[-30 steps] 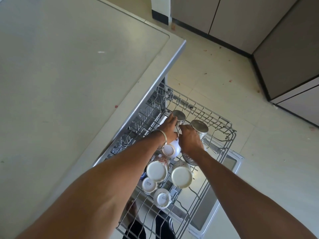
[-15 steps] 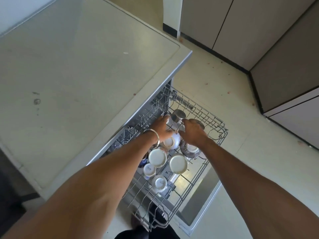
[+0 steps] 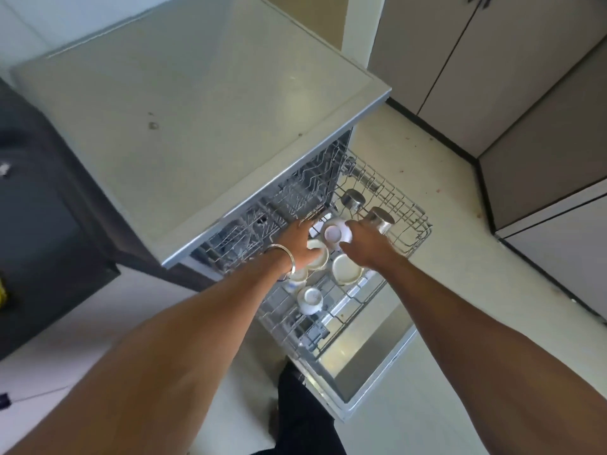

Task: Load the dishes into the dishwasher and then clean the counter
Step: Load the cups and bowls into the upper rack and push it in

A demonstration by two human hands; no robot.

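The dishwasher's upper wire rack (image 3: 415, 239) is pulled out below the grey counter (image 3: 197, 126). Two steel tumblers (image 3: 353, 199) (image 3: 380, 220) stand upside down at its far end. Several white cups lie upside down in the rack, one (image 3: 335, 233) between my hands and another (image 3: 310, 300) nearer me. My left hand (image 3: 300, 239), with a metal bangle on its wrist, lies flat over a white cup (image 3: 320, 257), fingers straight. My right hand (image 3: 364, 243) hovers beside the middle cup with loosely curled fingers and holds nothing.
The dishwasher door (image 3: 368, 369) is folded down toward me. Beige cupboards (image 3: 492, 77) line the right side across a pale floor (image 3: 460, 290). A dark cabinet (image 3: 49, 224) stands left of the counter. The counter top carries a few small specks.
Both hands have let go of the steel tumblers and drawn back toward me over the white cups. The view has risen and pulled away, showing more of the counter.
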